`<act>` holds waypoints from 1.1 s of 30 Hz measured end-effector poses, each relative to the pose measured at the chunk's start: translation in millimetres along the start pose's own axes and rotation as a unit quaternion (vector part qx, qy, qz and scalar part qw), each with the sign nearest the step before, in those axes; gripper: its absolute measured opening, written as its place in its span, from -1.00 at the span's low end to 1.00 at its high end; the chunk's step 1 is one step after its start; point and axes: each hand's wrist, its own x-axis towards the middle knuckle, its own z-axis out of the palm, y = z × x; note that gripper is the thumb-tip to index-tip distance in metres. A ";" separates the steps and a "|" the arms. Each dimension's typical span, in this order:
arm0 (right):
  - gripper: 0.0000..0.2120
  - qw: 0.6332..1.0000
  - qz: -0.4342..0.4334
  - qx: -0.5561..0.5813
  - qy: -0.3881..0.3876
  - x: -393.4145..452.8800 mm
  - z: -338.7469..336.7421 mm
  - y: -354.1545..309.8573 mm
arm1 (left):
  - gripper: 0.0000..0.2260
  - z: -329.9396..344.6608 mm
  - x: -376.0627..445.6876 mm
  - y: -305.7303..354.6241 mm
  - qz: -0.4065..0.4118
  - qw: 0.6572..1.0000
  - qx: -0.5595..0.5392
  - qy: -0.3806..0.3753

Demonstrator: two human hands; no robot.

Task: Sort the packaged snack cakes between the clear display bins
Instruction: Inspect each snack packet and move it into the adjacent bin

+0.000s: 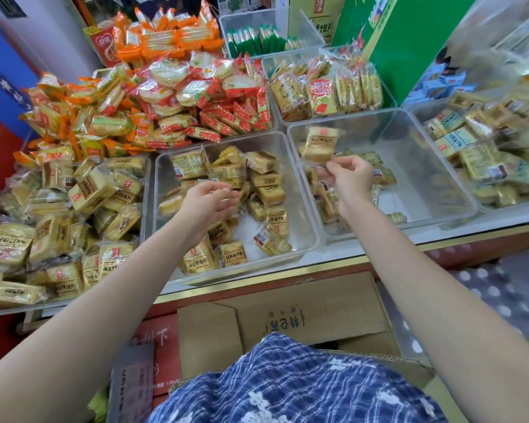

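- While the snack cake (319,144) hangs above the right bin (409,129), it is best lowered beside the packs already lying there.
- The right hand (350,175) pinches its wrapper edge in a narrow grip.
- The left hand (209,198) hovers over the middle bin (300,215), fingers loosely curled, holding nothing.

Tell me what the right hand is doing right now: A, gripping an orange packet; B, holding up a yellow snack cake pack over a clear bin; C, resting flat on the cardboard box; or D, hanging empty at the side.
B: the right hand pinches the yellow snack cake pack above the clear bin.
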 end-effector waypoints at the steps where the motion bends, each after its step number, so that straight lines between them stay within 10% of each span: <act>1: -0.84 1.000 -0.003 -0.014 0.025 5.8 -5.0 0.6 | -0.91 2.7 0.4 -0.3 0.003 1.000 0.025 -0.006; 11: -0.75 0.919 -0.129 -0.373 -0.008 23.0 -5.4 11.2 | -0.83 5.1 6.2 -29.4 0.045 0.952 0.299 0.043; 17: -0.75 0.847 -0.259 -0.409 -0.218 -9.4 33.9 17.8 | -0.83 -14.1 -6.7 -44.1 0.016 0.941 0.328 0.077; 22: -0.52 0.642 -0.201 -0.595 -0.441 -19.4 65.3 55.6 | -0.86 -31.8 -14.8 -51.1 0.005 0.943 0.318 0.100; 27: -0.57 0.483 -0.219 -0.730 -0.431 -11.6 66.3 88.6 | -0.86 -43.6 -18.7 -61.1 0.025 0.954 0.278 0.112; 30: -0.81 0.522 -0.241 -0.695 -0.432 -10.2 64.3 84.0 | -0.82 -45.9 -18.2 -63.4 0.040 0.953 0.274 0.126; 33: -0.92 0.655 -0.199 -0.595 -0.422 -13.2 61.1 66.8 | -0.81 -41.2 -15.0 -60.8 0.052 0.956 0.264 0.118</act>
